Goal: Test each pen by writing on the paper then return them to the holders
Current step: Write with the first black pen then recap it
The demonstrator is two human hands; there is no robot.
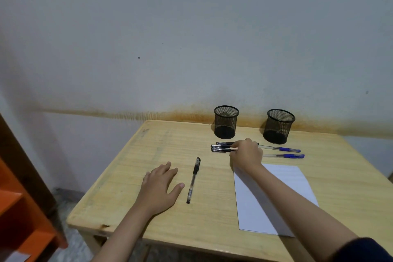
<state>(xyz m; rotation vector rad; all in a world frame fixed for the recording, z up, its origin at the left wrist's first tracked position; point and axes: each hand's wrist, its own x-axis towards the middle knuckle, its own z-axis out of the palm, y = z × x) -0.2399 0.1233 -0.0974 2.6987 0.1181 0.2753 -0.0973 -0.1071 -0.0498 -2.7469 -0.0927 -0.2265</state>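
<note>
Fingers of the right hand (246, 152) curl down over a cluster of black pens (222, 147) lying side by side on the wooden table (148, 144), and they appear to pinch one of them, though the knuckles hide the contact, so which pen is held cannot be told. The caps of this cluster point left. The left hand (160, 187) lies flat on the table with its fingers relaxed and spread, holding nothing. Just to its right, apart from the thumb, a single black pen (193, 179) lies with its cap toward the far side. To the right of the right hand, two blue pens (285, 152) lie roughly parallel, their caps pointing right. A white sheet of paper (293, 178) lies near the right forearm, which crosses over it. At the far edge, against the wall (191, 38), stand two black mesh holders, the left holder (225, 121) and the right holder (278, 126), both upright with no pens seen in them. An orange shelf (19, 208) stands at the near left.
</note>
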